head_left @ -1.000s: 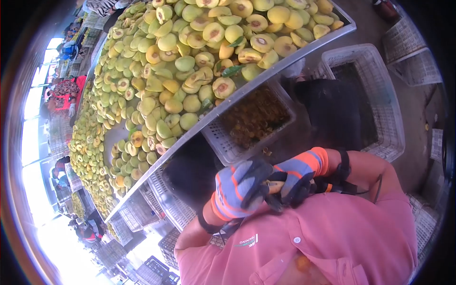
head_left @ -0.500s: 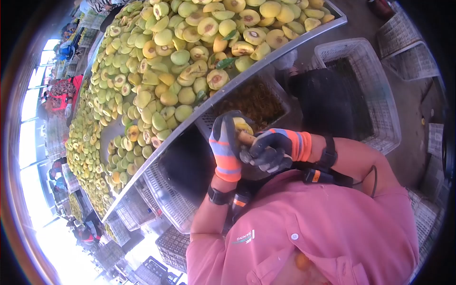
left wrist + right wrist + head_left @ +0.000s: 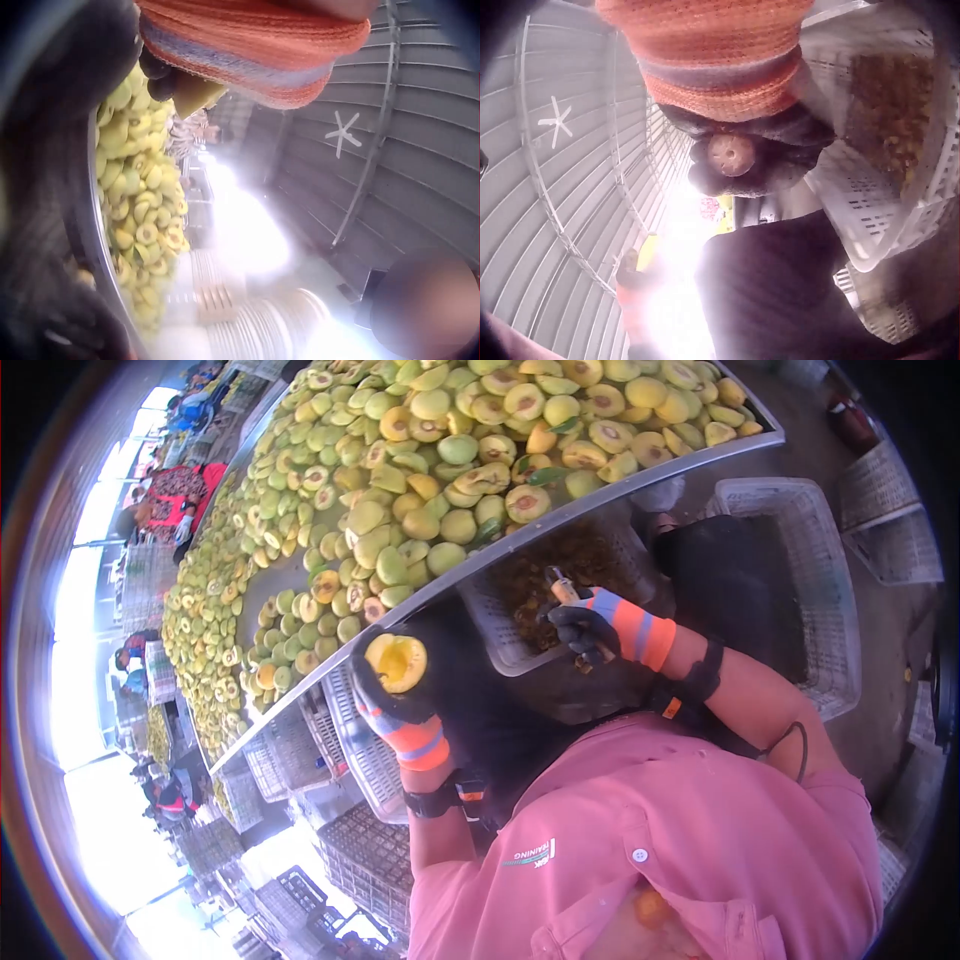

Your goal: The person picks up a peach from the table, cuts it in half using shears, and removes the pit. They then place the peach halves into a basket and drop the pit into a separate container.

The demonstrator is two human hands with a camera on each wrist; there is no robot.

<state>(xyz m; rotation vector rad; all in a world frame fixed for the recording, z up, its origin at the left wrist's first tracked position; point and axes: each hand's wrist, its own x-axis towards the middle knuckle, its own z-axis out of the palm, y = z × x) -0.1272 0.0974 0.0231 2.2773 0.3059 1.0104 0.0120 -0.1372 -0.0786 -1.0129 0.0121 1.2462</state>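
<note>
Evidently, in the head view, the left hand (image 3: 378, 695) cups a fruit half (image 3: 398, 663), its hollowed cut face showing, just beside the table rim (image 3: 600, 506). The hold looks shallow; a bump against that rim could knock the fruit loose. The right hand (image 3: 588, 628) has its fingers curled round a wooden-handled tool (image 3: 563, 590); its bare tip, over the basket of brown scraps (image 3: 500, 650), could jab the other glove if swung back carelessly. The rim stands between both hands and the heaped fruit halves (image 3: 425, 525); a dark-clad knee (image 3: 730, 580) fills the space before a white crate (image 3: 835, 590).

From the left wrist, a sliver of yellow flesh shows by dark fingertips; glare and the cuff hide how firmly they press.

From the right wrist, the handle's round end sits snugly within the glove, the basket wall near.
</note>
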